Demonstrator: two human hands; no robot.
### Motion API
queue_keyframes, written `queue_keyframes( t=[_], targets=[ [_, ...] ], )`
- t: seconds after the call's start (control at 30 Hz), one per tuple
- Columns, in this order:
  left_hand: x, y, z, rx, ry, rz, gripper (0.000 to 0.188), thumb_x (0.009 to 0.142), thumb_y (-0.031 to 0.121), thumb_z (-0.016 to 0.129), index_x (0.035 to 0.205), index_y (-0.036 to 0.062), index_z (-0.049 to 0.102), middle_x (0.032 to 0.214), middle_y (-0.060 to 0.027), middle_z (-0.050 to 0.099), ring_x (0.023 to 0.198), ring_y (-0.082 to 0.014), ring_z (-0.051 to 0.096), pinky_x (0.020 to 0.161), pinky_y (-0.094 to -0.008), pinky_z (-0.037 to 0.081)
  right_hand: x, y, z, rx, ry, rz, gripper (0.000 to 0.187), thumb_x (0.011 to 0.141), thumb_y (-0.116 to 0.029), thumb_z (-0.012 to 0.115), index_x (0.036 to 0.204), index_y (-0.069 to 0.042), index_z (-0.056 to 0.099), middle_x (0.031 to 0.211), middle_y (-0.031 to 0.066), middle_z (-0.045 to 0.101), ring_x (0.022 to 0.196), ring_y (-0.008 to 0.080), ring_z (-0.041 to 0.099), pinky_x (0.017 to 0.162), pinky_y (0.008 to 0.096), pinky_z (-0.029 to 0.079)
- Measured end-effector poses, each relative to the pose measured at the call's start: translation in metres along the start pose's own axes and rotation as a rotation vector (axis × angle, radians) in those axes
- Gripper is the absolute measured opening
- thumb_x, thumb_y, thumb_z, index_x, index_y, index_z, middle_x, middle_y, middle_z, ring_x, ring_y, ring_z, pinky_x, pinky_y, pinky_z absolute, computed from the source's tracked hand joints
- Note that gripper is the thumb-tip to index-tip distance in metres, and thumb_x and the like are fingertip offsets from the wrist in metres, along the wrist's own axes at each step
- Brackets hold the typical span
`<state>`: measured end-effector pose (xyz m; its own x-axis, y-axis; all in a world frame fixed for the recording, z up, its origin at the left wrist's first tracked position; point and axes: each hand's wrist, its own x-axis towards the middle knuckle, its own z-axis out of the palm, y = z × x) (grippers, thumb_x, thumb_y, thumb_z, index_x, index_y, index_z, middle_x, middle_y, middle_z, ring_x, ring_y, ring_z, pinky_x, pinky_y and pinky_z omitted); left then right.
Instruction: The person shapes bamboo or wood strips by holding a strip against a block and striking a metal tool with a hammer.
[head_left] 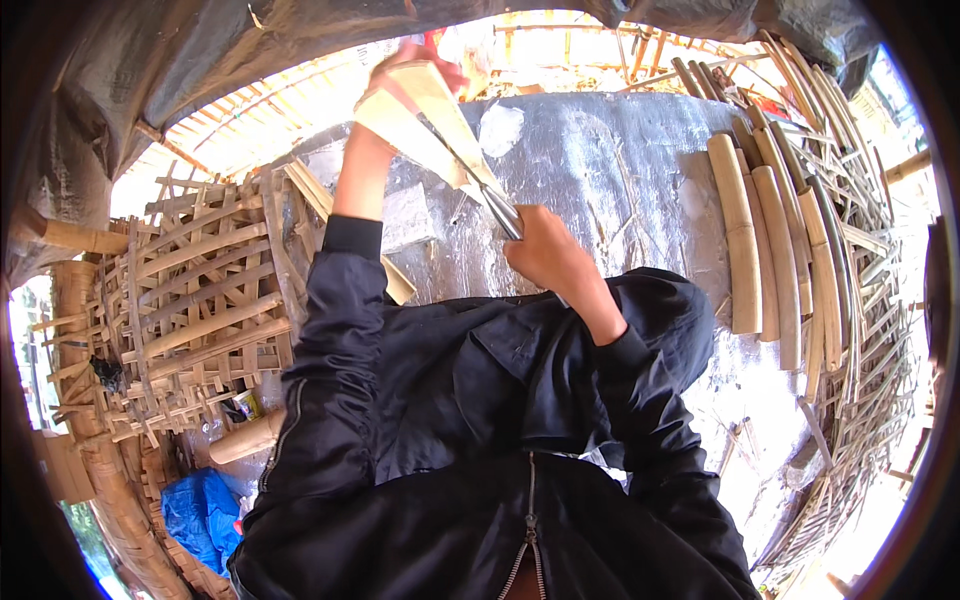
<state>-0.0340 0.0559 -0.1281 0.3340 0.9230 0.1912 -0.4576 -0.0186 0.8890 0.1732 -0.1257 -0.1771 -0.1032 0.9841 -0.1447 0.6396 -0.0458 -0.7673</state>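
Note:
At the far side, my left hand [452, 78] is closed around the far end of a pale bamboo piece [410, 125]; its fingers are partly hidden and blurred. A long split runs down the piece, parting it into two strips that spread into a V. Close to my body, my right hand [550, 250] is clenched on a knife-like metal tool [497, 203]. The tool's shiny blade points up and left into the split; most of its handle is hidden in my fist. My right forearm lies lower and nearer than my left.
Several cut bamboo lengths [743, 235] lie at the right, by a heap of thin strips [870, 320]. A woven bamboo lattice [200, 270] stands at the left, above a blue plastic sheet [203, 515]. Under my hands spreads a grey, worn surface [590, 150]. A dark tarp [230, 60] hangs across the top.

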Motion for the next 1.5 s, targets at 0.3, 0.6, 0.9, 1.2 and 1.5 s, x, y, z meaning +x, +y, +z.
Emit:
queue_keyframes(
  t=[0.3,0.6,0.9,1.2,1.5],
  targets=[
    [-0.056,0.079,0.079,0.634,0.328,0.609,0.027,0.106,0.027,0.057,0.1,0.0011,0.061,0.097,-0.0082,0.07,0.091,-0.017,0.064,0.084,-0.0325,0.049,-0.003,-0.029,0.041,0.244,0.251,-0.069,0.039,0.093,-0.022,0.074,0.101,0.01,0.052,0.084,0.0353,0.066,0.085,0.0546,0.066,0.071,0.0542,0.051],
    [-0.018,0.05,0.105,0.344,0.842,0.908,0.053,0.109,0.032,0.045,0.063,0.006,0.041,0.058,-0.0011,0.042,0.054,-0.0132,0.035,0.055,-0.0335,0.031,-0.001,-0.026,0.065,0.145,0.278,-0.08,0.03,0.089,-0.013,0.069,0.098,0.011,0.052,0.09,0.0406,0.064,0.093,0.058,0.064,0.08,0.0596,0.052],
    [0.011,0.031,0.146,0.552,0.911,0.948,0.062,0.112,0.036,0.039,0.06,0.0022,0.034,0.051,-0.0031,0.038,0.051,-0.0175,0.03,0.053,-0.0404,0.029,0.002,0.0,0.047,0.17,0.284,-0.062,0.03,0.085,-0.01,0.07,0.097,0.012,0.054,0.093,0.0424,0.063,0.1,0.0585,0.063,0.083,0.0575,0.052],
    [-0.055,0.089,0.113,1.008,0.426,0.757,0.046,0.108,0.035,0.051,0.082,-0.0007,0.063,0.076,-0.0059,0.065,0.072,-0.0138,0.063,0.068,-0.0285,0.045,0.0,0.014,0.008,0.194,-0.011,0.019,0.029,0.085,-0.011,0.069,0.104,0.01,0.061,0.093,0.0351,0.069,0.087,0.0477,0.072,0.073,0.0501,0.058],
    [-0.012,0.104,0.126,0.562,-1.043,-0.244,0.063,0.111,0.039,0.036,0.081,-0.0055,0.07,0.084,-0.0155,0.072,0.087,-0.0344,0.069,0.09,-0.0411,0.051,0.006,0.047,-0.032,0.055,-0.222,-0.085,0.03,0.081,-0.01,0.064,0.106,0.006,0.067,0.076,0.0248,0.069,0.063,0.0356,0.071,0.057,0.0465,0.053]
  ],
)
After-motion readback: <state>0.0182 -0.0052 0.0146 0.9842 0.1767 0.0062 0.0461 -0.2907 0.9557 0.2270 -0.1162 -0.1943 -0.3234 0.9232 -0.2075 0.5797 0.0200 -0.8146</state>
